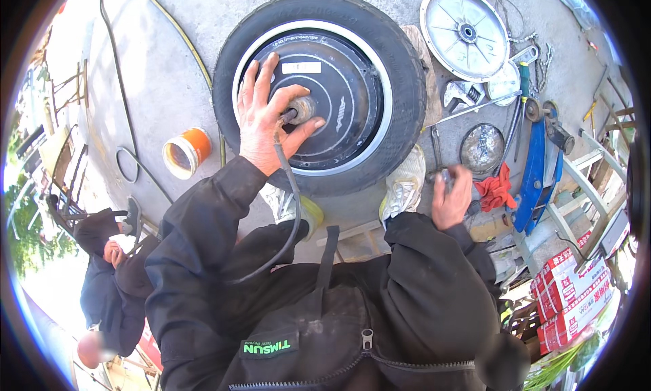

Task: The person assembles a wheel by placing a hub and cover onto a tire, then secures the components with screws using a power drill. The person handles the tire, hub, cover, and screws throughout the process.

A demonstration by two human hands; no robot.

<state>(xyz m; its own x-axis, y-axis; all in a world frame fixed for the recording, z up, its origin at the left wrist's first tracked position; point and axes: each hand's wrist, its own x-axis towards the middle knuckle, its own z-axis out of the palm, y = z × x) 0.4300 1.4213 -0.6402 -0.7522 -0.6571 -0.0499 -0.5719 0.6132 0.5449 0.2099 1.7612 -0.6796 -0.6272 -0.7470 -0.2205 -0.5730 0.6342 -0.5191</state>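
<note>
A wheel with a black tyre [234, 52], a silver rim and a black hub motor [352, 93] lies flat before my feet. My left hand [261, 120] reaches over the hub motor. Its thumb and index finger close round a worn, round metal collar [306, 108] at the axle; the other fingers stretch across the rim. A dark cable [293, 188] runs from the axle toward my lap. Beside my right shoe, low over the ground, my right hand [453, 200] is curled at a small greyish thing [446, 179], too unclear to name.
A silver hub cover [464, 32], an adjustable wrench [463, 93], a round metal dish [482, 149], a red cloth [497, 188] and a blue floor jack [539, 174] lie right. An orange tub [188, 152] and a hose [182, 33] are left. Another person [115, 282] sits far left.
</note>
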